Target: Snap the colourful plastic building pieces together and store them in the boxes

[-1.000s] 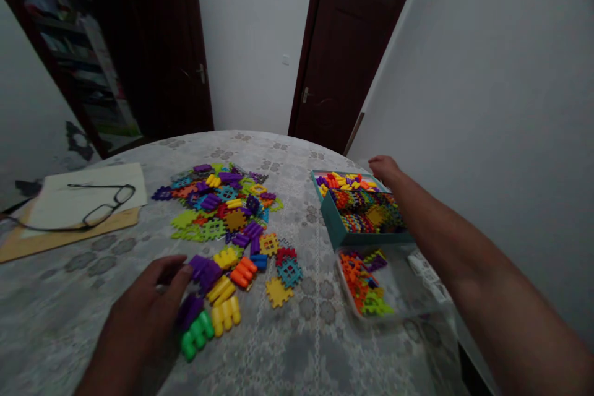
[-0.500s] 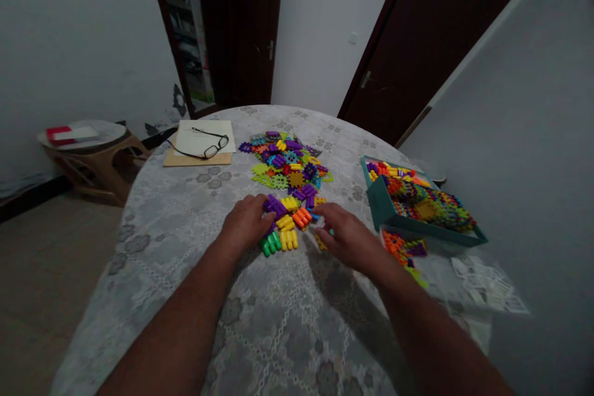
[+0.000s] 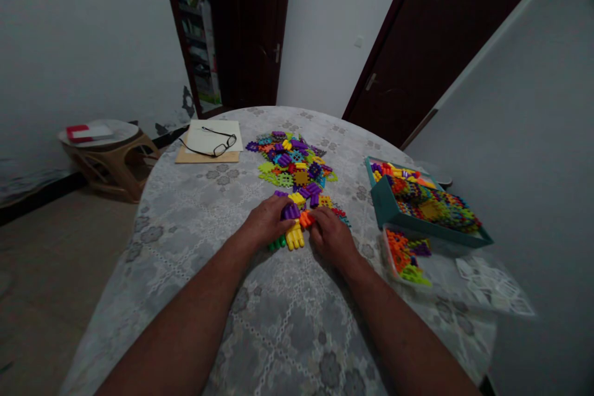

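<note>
At the near end of a heap of coloured plastic building pieces, my left hand (image 3: 265, 221) is closed with its fingertips on a purple ribbed building block (image 3: 291, 211). Just to the right, my right hand (image 3: 333, 234) pinches an orange ribbed building block (image 3: 306, 219). The two blocks are close together; whether they are joined, I cannot tell. A yellow block (image 3: 294, 237) lies below them on the tablecloth. Beside it is a green block (image 3: 277, 242), partly hidden by my left hand. Another yellow block (image 3: 297, 199) and more purple blocks (image 3: 312, 190) lie just beyond my fingers.
Flat gear-edged pieces (image 3: 285, 179) spread over the table's middle. Glasses (image 3: 219, 149) rest on paper (image 3: 197, 134) at the far left. On the right stand a teal box (image 3: 385, 207) of pieces and a clear tub (image 3: 388, 253). White pieces in a plastic bag (image 3: 494, 284) lie near the right edge.
My left hand has moved right and now grips a purple block. My right hand has come left from near a blue piece onto the orange block. The view has shifted slightly.
</note>
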Action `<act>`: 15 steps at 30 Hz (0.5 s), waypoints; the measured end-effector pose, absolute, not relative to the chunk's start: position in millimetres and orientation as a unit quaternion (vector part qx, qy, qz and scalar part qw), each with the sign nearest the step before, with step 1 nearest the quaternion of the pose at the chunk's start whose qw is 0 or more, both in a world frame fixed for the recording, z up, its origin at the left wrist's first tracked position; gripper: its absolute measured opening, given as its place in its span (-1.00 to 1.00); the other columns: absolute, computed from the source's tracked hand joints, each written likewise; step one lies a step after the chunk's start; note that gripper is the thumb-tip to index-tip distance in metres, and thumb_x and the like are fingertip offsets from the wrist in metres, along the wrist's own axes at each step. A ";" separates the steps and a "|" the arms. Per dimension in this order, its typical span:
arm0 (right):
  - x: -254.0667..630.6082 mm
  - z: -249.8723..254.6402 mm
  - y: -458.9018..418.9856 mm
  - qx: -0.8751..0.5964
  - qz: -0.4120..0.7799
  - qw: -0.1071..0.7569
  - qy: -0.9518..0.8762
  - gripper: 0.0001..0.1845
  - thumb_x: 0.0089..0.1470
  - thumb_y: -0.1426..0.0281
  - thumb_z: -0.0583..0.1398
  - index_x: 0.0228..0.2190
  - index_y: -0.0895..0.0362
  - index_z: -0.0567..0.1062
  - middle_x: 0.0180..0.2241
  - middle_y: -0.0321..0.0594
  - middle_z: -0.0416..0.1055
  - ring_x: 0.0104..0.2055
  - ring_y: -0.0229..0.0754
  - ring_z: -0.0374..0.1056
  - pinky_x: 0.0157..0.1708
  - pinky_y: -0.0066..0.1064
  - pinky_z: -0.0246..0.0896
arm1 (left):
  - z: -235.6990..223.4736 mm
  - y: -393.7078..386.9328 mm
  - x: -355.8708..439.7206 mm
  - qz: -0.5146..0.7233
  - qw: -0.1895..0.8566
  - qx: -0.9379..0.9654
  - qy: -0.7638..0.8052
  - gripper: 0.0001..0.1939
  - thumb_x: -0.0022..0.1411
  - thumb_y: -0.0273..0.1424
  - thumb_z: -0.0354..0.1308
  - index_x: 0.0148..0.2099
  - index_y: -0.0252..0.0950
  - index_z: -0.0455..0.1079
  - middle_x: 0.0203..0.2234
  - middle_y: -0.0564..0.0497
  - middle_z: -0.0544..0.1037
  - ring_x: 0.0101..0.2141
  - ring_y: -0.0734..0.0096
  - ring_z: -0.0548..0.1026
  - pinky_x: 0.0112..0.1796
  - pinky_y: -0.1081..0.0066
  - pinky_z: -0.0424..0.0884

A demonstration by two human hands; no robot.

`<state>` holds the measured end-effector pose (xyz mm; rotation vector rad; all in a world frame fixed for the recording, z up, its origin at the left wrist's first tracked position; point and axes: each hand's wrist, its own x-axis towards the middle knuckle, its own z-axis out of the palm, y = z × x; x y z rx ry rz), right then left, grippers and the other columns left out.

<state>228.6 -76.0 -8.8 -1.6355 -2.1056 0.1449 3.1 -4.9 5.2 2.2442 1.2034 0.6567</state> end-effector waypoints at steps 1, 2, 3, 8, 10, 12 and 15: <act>228.5 -9.7 -76.0 -0.592 0.053 0.235 -0.769 -0.56 0.35 0.48 0.19 0.21 0.11 0.56 0.23 0.06 0.52 0.24 0.07 0.48 0.20 -0.15 0.47 | 4.7 -5.1 3.8 0.257 0.267 0.822 0.432 -0.53 0.26 -0.40 0.34 0.23 -0.21 0.56 0.09 -0.19 0.62 0.12 -0.04 0.57 0.20 0.06 0.46; 227.7 -10.1 -75.8 -0.588 0.054 0.231 -0.773 -0.51 0.36 0.45 0.20 0.27 0.10 0.52 0.28 0.05 0.49 0.27 0.07 0.46 0.20 -0.15 0.47 | 4.0 -5.1 4.3 0.272 0.280 0.818 0.422 -0.49 0.25 -0.43 0.33 0.24 -0.19 0.56 0.11 -0.17 0.62 0.13 -0.03 0.56 0.23 0.05 0.45; 226.3 -10.0 -75.6 -0.584 0.054 0.223 -0.779 -0.47 0.37 0.43 0.21 0.32 0.08 0.48 0.33 0.04 0.46 0.30 0.08 0.45 0.19 -0.15 0.48 | 3.1 -5.0 4.6 0.285 0.293 0.814 0.413 -0.46 0.22 -0.47 0.32 0.26 -0.17 0.55 0.11 -0.16 0.62 0.14 -0.01 0.56 0.25 0.04 0.44; 219.9 -10.8 -74.5 -0.583 0.069 0.211 -0.782 -0.60 0.45 0.33 0.17 0.23 0.06 0.54 0.28 0.01 0.49 0.21 0.05 0.50 0.07 -0.19 0.52 | -0.9 -3.5 5.9 0.321 0.328 0.789 0.407 -0.42 0.22 -0.49 0.27 0.29 -0.17 0.57 0.10 -0.16 0.63 0.13 0.00 0.58 0.25 0.01 0.47; 220.7 -13.4 -74.0 -0.586 0.068 0.260 -0.765 -0.64 0.46 0.30 0.17 0.18 0.09 0.56 0.20 0.05 0.51 0.17 0.07 0.50 0.07 -0.16 0.52 | 0.2 -3.6 6.8 0.336 0.336 0.775 0.416 -0.41 0.23 -0.49 0.24 0.31 -0.16 0.56 0.12 -0.16 0.64 0.13 0.01 0.59 0.25 0.01 0.47; 222.8 -16.0 -73.3 -0.573 0.061 0.333 -0.746 -0.64 0.44 0.29 0.20 0.17 0.10 0.56 0.14 0.08 0.51 0.17 0.10 0.47 0.14 -0.09 0.50 | 3.6 -4.7 7.6 0.350 0.339 0.761 0.428 -0.42 0.25 -0.49 0.22 0.31 -0.18 0.57 0.14 -0.18 0.64 0.12 0.01 0.61 0.23 0.02 0.50; 224.7 -16.9 -72.8 -0.525 0.050 0.430 -0.733 -0.59 0.40 0.30 0.25 0.22 0.06 0.52 0.14 0.08 0.47 0.22 0.11 0.43 0.27 0.01 0.43 | 12.2 -8.2 7.5 0.371 0.337 0.741 0.447 -0.46 0.29 -0.45 0.20 0.29 -0.22 0.58 0.14 -0.18 0.67 0.11 -0.01 0.63 0.23 0.00 0.50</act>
